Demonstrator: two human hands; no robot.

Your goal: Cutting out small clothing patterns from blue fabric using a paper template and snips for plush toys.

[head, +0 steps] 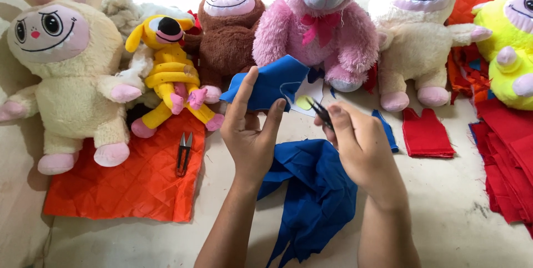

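At frame centre, my left hand [250, 129] is pinching the blue fabric piece [272, 85] taut while my right hand [355, 140], closed around small black scissors [321, 111], is snipping its edge.

Both forearms are bare, no sleeves in view; the hands [250, 129] wear no gloves, rings or watch.

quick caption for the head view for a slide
Left hand holds a blue fabric piece while right hand snips it with small scissors, plush toys behind.

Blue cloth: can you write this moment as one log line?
left hand: holds blue cloth | right hand: snips at cloth | spare snips: on orange quilt
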